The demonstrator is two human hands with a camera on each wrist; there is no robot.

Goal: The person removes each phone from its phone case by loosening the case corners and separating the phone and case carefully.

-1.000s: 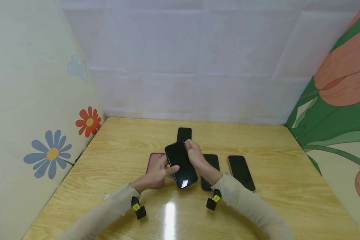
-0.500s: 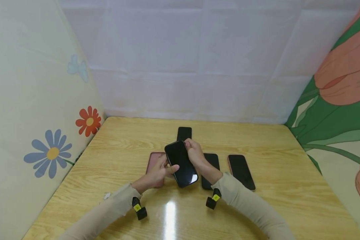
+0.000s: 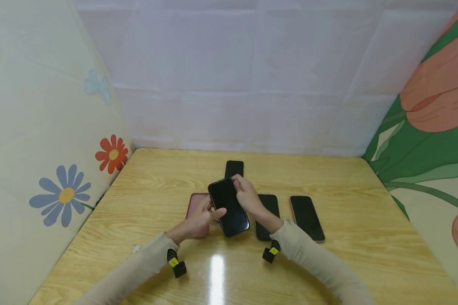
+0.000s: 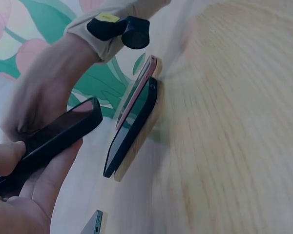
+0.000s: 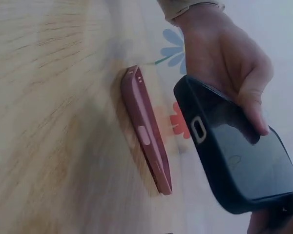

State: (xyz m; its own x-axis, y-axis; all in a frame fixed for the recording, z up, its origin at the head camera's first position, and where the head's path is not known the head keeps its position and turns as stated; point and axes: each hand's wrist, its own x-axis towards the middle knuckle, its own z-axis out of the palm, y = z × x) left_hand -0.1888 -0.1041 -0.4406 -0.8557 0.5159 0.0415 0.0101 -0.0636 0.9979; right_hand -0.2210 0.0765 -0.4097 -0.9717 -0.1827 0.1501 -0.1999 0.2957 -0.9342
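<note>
Raised over the table, a black-screened phone [image 3: 230,212] in a dark case tilts between both hands. My left hand [image 3: 198,218] grips its left side, thumb lying over the screen edge and fingers underneath. At the upper right corner my right hand [image 3: 249,198] pinches the phone; its fingertips are partly hidden in the right wrist view. That view shows the dark case [image 5: 201,129] with an oblong side opening, running round the phone. Under and beside my left hand lies a pink phone case [image 5: 141,126], hollow side up.
A dark phone [image 3: 234,168] lies behind the held one. To the right lie a phone in a black case [image 3: 268,216] and a pink-edged phone [image 3: 307,218]. A small white scrap [image 3: 136,248] is near my left sleeve. Cloth-covered walls [image 3: 229,76] bound the wooden table [image 3: 168,169].
The held phone has tilted slightly and shifted a little to the left; the bright reflection has left its lower screen. Both hands keep their hold.
</note>
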